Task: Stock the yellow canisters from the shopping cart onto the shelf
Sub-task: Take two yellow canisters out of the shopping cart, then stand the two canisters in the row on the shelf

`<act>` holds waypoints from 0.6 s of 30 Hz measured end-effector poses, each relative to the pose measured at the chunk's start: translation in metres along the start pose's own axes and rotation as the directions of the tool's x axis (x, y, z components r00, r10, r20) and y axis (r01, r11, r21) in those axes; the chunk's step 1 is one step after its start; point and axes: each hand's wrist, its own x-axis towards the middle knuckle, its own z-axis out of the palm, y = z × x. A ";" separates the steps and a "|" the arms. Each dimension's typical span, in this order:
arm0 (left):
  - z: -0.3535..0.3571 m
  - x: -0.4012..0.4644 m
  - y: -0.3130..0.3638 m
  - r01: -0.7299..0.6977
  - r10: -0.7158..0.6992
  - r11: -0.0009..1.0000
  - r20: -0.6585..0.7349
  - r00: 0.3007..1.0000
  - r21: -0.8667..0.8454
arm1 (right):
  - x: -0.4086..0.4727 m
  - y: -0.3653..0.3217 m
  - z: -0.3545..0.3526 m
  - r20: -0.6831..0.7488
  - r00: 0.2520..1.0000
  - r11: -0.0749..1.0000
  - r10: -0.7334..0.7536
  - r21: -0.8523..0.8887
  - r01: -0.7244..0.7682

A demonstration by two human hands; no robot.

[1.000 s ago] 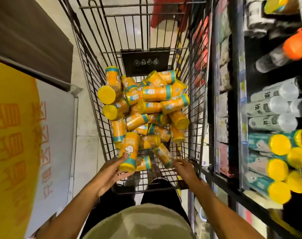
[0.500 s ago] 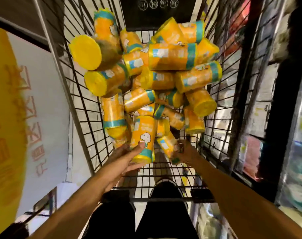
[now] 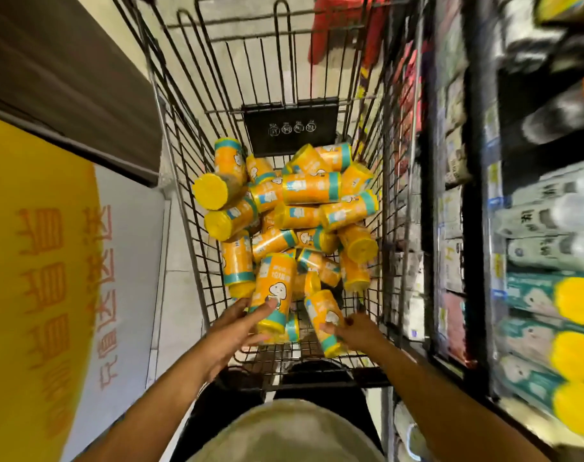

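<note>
We see orange Chinese characters on the yellow-and-white sign (image 3: pixel 67 278), four small round pictograms on the cart's black plate (image 3: pixel 290 128), and blurred print on the canisters (image 3: pixel 277 288); none of it is legible to us.

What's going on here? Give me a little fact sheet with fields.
place: store aisle
cart: wire, holds a heap of yellow canisters
left hand: grips a canister at the near end
right hand: grips another canister
shelf: to the right, already stocked with products, blurred
</note>
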 end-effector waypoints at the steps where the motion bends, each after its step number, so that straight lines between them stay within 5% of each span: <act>1: 0.002 -0.008 0.005 -0.009 0.009 1.000 0.007 1.000 0.013 | -0.015 -0.004 -0.004 0.005 1.000 0.998 -0.009 0.061 0.009; 7: 0.015 -0.078 0.038 -0.105 0.102 0.993 0.062 0.993 0.046 | -0.117 -0.030 -0.018 -0.029 0.989 0.900 -0.148 0.410 0.147; 12: 0.008 -0.116 0.044 -0.266 0.251 0.954 0.118 0.961 0.139 | -0.173 -0.035 -0.009 -0.027 0.971 0.618 -0.236 0.767 0.172; 18: -0.024 -0.149 0.024 -0.368 0.347 0.927 0.201 0.916 0.078 | -0.217 -0.027 0.048 -0.210 0.948 0.291 -0.239 0.916 0.276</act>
